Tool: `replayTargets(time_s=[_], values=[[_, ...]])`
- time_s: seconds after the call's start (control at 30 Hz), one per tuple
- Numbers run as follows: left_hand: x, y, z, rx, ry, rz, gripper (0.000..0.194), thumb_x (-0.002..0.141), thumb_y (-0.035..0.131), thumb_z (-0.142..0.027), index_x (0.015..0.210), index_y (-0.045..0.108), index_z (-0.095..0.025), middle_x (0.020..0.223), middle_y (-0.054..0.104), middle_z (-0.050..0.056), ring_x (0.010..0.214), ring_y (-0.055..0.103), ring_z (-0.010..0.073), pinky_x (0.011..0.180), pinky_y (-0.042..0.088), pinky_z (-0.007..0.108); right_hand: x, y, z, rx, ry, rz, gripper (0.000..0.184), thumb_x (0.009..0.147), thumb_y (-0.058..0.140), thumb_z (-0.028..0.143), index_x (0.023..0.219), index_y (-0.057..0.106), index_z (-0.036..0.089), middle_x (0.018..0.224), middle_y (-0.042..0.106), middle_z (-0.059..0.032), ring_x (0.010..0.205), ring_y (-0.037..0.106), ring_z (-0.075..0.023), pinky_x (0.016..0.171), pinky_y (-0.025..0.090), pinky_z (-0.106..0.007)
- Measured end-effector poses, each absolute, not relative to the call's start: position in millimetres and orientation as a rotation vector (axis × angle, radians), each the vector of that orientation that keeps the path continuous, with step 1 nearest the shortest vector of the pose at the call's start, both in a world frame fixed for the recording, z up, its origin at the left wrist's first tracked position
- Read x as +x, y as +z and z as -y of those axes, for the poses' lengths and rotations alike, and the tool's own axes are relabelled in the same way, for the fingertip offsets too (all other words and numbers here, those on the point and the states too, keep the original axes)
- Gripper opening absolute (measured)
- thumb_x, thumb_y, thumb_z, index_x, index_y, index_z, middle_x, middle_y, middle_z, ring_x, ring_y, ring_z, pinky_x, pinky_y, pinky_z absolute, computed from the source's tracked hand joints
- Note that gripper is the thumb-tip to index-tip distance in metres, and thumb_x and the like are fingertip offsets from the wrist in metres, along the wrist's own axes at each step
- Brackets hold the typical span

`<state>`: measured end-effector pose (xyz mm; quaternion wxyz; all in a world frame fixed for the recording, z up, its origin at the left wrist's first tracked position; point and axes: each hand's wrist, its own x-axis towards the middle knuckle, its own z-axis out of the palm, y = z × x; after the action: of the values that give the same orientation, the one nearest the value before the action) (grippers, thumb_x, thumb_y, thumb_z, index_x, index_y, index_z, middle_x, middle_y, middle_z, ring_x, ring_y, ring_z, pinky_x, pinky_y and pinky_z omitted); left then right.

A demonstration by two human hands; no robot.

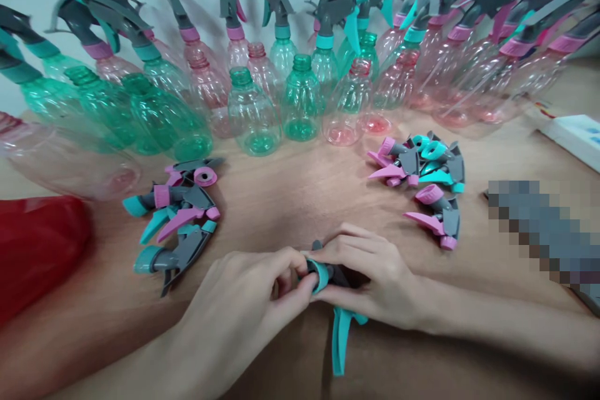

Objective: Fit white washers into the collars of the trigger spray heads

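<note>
Several btls (487, 83) w/ tubes (478, 96); sprayer (321, 276) btwn fingers (291, 257)

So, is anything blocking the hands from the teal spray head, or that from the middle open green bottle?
Nothing visible: left hand and right hand touch the teal spray head; beyond them, only tabletop lies before the green bottle. Loose spray heads sit either side.

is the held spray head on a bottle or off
Off: the left hand and right hand hold the spray head, no bottle attached.
</note>
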<state>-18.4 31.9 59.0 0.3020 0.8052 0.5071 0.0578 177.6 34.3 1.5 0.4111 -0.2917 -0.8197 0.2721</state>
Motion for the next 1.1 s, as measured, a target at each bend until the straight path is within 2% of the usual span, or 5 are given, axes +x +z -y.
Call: replayTargets(time_s=[0.23, 0.5, 0.73, 0.9, 1.1], values=[[-17.6, 47.0, -29.2, 1.922, 0.219, -1.392, 0.022, 0.09, 0.047, -0.039, 0.088, 0.06, -0.021, 0.054, 0.058, -0.007, 0.045, 0.054, 0.0108, 0.045, 0.033, 0.02, 176.9, 0.7, -32.3, -0.814, 0.561, 2.081, 0.026, 0.085, 0.066, 0.028, 0.104, 0.063, 0.01, 0.08, 0.069, -0.0066, 0.071, 0.058, -0.0165, 0.066, 0.049, -0.031], [-20.3, 43.7, -53.6, 1.449, 0.385, -1.185, 0.039, 0.09, 0.042, -0.049, 0.077, 0.061, -0.017, 0.048, 0.054, -0.006, 0.041, 0.05, 0.0084, 0.044, 0.039, 0.017, 184.5, 15.1, -44.6, -0.866, 0.59, 2.212, 0.027, 0.082, 0.07, 0.032, 0.102, 0.065, 0.014, 0.087, 0.069, -0.0055, 0.08, 0.06, -0.0176, 0.07, 0.05, -0.029], [-20.9, 41.3, -42.3, 1.621, 0.548, -1.219, 0.036, 0.094, 0.041, -0.044, 0.08, 0.063, -0.019, 0.05, 0.052, -0.006, 0.048, 0.05, 0.0091, 0.047, 0.037, 0.017, 242.0, 50.0, -65.4, -1.105, 0.325, 2.389, 0.028, 0.081, 0.069, 0.024, 0.108, 0.065, 0.02, 0.103, 0.07, -0.0065, 0.095, 0.065, -0.0224, 0.08, 0.053, -0.034], [-25.1, 31.1, -31.2, 2.087, 0.469, -1.089, 0.031, 0.097, 0.042, -0.031, 0.077, 0.062, -0.019, 0.058, 0.057, -0.005, 0.054, 0.055, 0.0094, 0.054, 0.039, 0.019, 286.5, 68.0, -79.5, -1.323, 0.075, 2.476, 0.025, 0.086, 0.059, 0.033, 0.109, 0.066, 0.023, 0.098, 0.071, -0.0065, 0.085, 0.067, -0.024, 0.071, 0.053, -0.036], [-24.7, 17.2, -24.6, 2.48, 0.698, -0.857, 0.013, 0.094, 0.049, -0.019, 0.09, 0.061, -0.019, 0.074, 0.063, -0.002, 0.061, 0.057, 0.0096, 0.058, 0.042, 0.019, 320.3, 84.1, -110.4, -1.58, -0.153, 2.433, 0.029, 0.085, 0.058, 0.044, 0.101, 0.07, 0.022, 0.097, 0.073, -0.01, 0.087, 0.068, -0.0296, 0.075, 0.052, -0.041]])
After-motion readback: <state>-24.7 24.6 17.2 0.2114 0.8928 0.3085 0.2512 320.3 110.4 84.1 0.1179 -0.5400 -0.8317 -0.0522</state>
